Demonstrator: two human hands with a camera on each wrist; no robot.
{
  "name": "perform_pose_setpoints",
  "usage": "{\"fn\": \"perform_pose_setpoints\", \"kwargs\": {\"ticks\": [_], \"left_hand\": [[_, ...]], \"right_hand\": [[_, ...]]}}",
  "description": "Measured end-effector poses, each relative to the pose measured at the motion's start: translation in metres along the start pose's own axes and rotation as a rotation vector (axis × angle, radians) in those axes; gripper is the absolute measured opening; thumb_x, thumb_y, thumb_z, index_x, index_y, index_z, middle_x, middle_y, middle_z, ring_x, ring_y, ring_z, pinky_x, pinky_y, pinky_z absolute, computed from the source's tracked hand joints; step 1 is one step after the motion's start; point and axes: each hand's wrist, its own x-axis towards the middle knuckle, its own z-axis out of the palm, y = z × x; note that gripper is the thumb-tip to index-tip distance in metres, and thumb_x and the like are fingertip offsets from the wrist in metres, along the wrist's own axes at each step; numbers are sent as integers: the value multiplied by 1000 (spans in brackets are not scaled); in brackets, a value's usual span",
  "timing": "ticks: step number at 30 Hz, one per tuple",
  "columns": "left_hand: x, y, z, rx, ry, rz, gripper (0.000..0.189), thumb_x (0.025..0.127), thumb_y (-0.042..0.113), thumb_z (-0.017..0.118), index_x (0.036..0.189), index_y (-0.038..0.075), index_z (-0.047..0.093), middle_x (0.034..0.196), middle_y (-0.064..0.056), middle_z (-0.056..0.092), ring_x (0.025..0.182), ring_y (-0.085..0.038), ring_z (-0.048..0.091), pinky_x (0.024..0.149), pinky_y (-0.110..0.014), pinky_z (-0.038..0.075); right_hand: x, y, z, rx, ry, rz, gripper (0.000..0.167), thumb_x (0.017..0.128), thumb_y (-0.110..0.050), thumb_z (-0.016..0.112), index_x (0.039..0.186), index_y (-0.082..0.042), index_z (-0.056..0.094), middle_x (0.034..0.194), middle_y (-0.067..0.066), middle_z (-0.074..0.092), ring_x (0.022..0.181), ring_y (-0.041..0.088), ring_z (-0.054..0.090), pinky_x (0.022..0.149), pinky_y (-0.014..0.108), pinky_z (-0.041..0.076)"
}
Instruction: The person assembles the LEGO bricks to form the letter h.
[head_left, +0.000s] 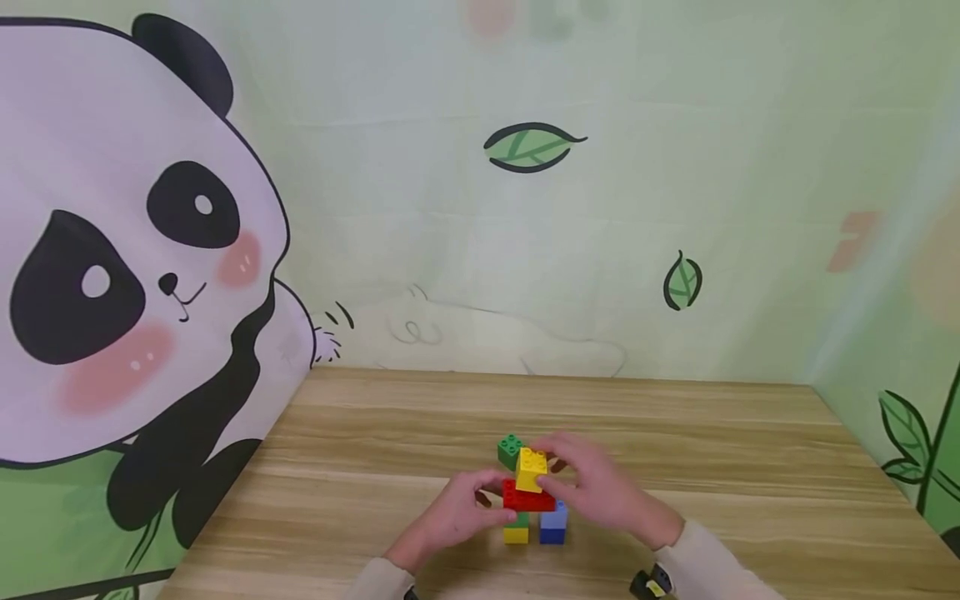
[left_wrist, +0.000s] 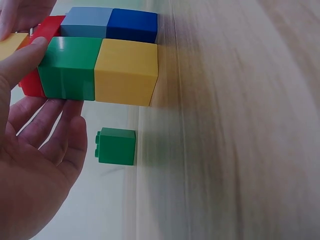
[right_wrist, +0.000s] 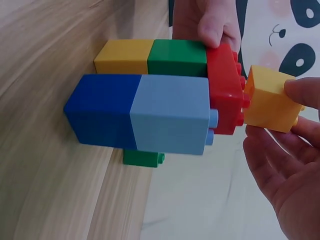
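My right hand pinches a yellow brick between thumb and fingers. The brick tilts slightly, right at the studs of a long red brick. That red brick spans two columns: a green brick on a yellow one, and a light blue brick on a dark blue one. Two studs of the light blue brick show beside the red. With its thumb in front and fingers behind, my left hand grips the left end of the red brick.
Behind the stack a single green brick stands on the wooden table. A printed cloth backdrop with a panda rises along the table's back and left. Another cloth side stands at the right.
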Motion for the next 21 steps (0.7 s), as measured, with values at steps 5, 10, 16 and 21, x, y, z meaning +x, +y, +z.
{"fn": "perform_pose_setpoints", "kwargs": {"ticks": [5,10,16,21], "left_hand": [[-1,-1,-1,11,-5,-5,30,84,27,73,112,18,66,101,11,66,94,-10,58,79,-28,48],[-2,0,-1,6,-6,-2,30,85,28,72,112,18,66,102,11,66,94,-11,58,78,-28,48],[-4,0,-3,-2,-5,2,28,85,28,71,111,19,66,103,11,66,94,-11,58,78,-28,48],[-7,-2,-5,3,0,28,31,86,27,71,115,18,65,104,10,66,93,-11,58,77,-28,48]], "right_hand": [[3,-3,6,-2,-22,-17,36,91,-20,64,125,-9,56,118,-1,58,94,11,56,79,30,52],[5,-6,11,-15,-51,-3,35,92,-23,64,125,-14,57,117,-5,57,89,8,56,76,25,51],[7,-8,15,-37,-63,-21,35,92,-22,64,125,-14,57,114,-7,58,89,6,56,76,23,51],[8,-10,17,-43,-72,-11,35,91,-21,64,125,-14,57,111,-7,58,88,5,56,75,21,51]]}}
